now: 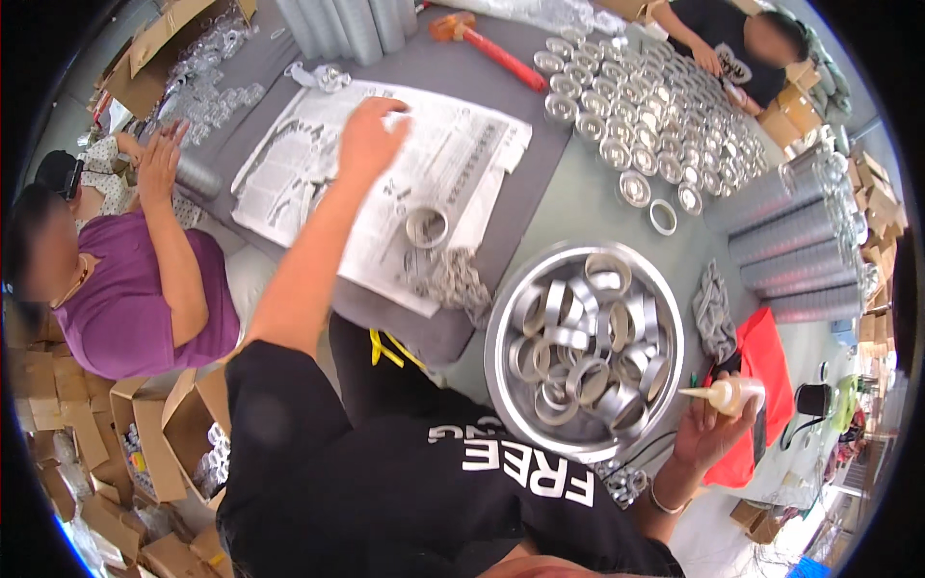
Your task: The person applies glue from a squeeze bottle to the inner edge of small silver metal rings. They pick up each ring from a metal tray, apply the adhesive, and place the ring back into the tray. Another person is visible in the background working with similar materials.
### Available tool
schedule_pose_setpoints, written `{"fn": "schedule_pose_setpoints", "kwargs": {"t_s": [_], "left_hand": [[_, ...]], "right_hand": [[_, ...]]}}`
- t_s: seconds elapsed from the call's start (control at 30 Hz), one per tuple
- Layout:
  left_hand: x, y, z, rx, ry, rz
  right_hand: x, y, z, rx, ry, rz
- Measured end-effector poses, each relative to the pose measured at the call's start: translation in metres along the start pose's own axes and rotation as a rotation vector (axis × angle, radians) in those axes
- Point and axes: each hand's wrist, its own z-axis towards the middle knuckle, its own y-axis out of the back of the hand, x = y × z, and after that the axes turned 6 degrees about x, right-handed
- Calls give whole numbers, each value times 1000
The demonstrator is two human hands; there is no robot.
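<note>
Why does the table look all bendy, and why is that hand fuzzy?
Head view: the fisheye lens curves the table edges toward a dark rim; the left hand is smeared by motion blur; the right hand with its glue bottle is sharper; the metal bowl glints.

- Brown cardboard boxes (164, 43) stood open at the upper left.
- More cardboard cartons (145, 433) lay lower left.
- Stacked brown boxes (872, 202) lined the right edge.

Round basin (501, 318): bright polished metal, glossy; rings (578, 337) inside were thin sheet metal, shiny and smooth. Newspaper (453, 164): matt printed paper, creased. Bench (568, 212) top looked matt, with a dull grey mat (520, 106) over part of it. Glue bottle (727, 393) in right hand (708, 433): soft-looking translucent plastic, yellowish. Boxes (154, 424): rough brown cardboard.
</note>
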Motion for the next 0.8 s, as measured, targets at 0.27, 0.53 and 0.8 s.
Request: {"fn": "schedule_pose_setpoints", "kwargs": {"t_s": [0.27,0.53,0.8], "left_hand": [[211,-13,148,-285,297,359],[298,-48,169,124,393,712],[209,-32,161,52,136,779]], "right_hand": [[15,-50,11,-251,192,-199],[-2,-76,25,-359,179,-333],[-14,-76,30,-377,198,-346]]}}
